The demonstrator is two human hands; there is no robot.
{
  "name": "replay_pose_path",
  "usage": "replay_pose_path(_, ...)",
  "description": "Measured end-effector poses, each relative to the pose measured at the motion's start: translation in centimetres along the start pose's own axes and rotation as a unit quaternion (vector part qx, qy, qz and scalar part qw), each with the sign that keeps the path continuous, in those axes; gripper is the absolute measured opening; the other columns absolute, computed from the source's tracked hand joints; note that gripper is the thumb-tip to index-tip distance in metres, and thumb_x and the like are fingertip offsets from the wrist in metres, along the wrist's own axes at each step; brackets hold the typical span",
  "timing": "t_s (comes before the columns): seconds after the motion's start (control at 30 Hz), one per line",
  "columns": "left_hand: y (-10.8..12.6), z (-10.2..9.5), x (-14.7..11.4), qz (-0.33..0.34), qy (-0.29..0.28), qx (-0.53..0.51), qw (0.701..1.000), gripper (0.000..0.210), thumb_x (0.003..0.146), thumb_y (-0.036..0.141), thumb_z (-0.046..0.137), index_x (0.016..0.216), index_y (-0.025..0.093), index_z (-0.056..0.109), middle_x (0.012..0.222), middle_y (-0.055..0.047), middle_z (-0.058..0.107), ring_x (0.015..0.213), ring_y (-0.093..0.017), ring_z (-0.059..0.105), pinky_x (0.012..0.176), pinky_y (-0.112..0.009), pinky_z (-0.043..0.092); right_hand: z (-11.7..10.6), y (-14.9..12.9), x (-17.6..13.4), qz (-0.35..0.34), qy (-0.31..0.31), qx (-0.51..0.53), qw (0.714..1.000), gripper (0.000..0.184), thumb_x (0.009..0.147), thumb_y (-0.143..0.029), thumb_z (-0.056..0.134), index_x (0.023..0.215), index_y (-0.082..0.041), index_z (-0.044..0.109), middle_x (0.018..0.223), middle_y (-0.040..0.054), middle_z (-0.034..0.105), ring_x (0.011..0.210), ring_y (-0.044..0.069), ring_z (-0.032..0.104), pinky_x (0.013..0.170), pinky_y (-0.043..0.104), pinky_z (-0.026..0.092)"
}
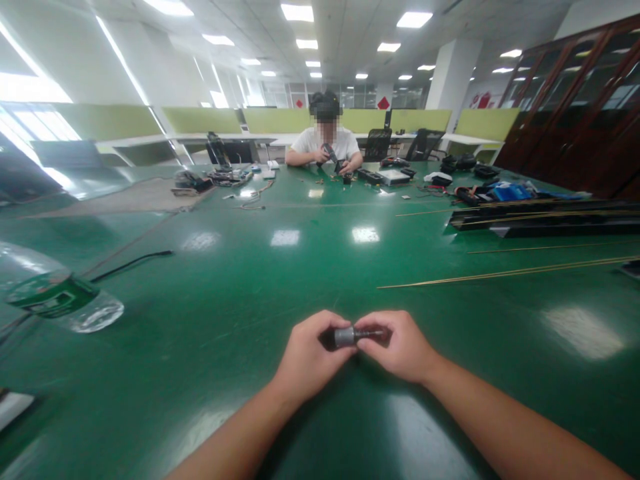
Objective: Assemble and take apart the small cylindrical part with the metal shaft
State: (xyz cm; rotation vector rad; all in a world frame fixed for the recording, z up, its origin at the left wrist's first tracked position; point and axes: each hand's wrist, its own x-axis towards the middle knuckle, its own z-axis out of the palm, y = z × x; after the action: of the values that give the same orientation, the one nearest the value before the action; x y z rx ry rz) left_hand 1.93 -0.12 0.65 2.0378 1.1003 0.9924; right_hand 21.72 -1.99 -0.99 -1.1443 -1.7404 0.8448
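Note:
Between my two hands is a small cylindrical part (pixel 345 337) with a grey barrel and a thinner dark, ribbed stem, lying level just above the green table (pixel 225 373). My left hand (pixel 307 357) pinches the grey barrel between thumb and fingers. On the other side, my right hand (pixel 403 347) is closed around the stem end, which looks dark reddish. The fingers cover both ends of the part, and its exact kind cannot be made out.
A clear plastic bottle (pixel 60 293) with a green label lies at left, near a black cable (pixel 133 265). Thin brass-coloured rods (pixel 500 272) and black channels (pixel 550 219) lie at right. Across the table sits a person (pixel 300 147) holding a dark tool, among scattered electronic parts.

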Motion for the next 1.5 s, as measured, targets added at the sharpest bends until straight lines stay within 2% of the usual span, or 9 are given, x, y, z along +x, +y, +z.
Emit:
replay_pose_path(0.37,-0.03,0.04,0.02,-0.001,-0.007,-0.001,1.0,0.016,0.071,0.023,0.077,0.085,0.019,0.069,0.087,-0.002,0.071,0.082,-0.018,0.065,0.075,-0.028,0.048,-0.05,-0.36,0.1,-0.013,-0.002,-0.031,0.999,0.016,0.072,-0.013,0.07,0.086,-0.018,0.075,0.084,0.0056,0.077,0.076,0.02,0.072,0.069,0.027,0.055)
replay_pose_path(0.83,-0.01,0.08,0.15,-0.001,0.008,0.006,1.0,0.016,0.07,0.023,0.079,0.084,0.02,0.071,0.086,-0.003,0.072,0.08,-0.019,0.067,0.073,-0.028,0.05,0.11,-0.09,0.08,0.01,-0.009,-0.009,1.0,0.014,0.074,-0.015,0.072,0.087,-0.017,0.075,0.082,0.0056,0.076,0.073,0.02,0.071,0.068,0.027,0.054)
replay_pose_path(1.5,-0.24,-0.16,0.3,-0.042,0.001,0.01,0.999,0.021,0.065,0.022,0.082,0.084,0.022,0.073,0.086,0.0,0.073,0.081,-0.018,0.066,0.074,-0.028,0.048,-0.01,-0.37,0.28,0.015,0.0,-0.038,0.999,0.009,0.073,-0.016,0.072,0.082,-0.017,0.076,0.078,0.0045,0.076,0.07,0.019,0.07,0.064,0.025,0.052)
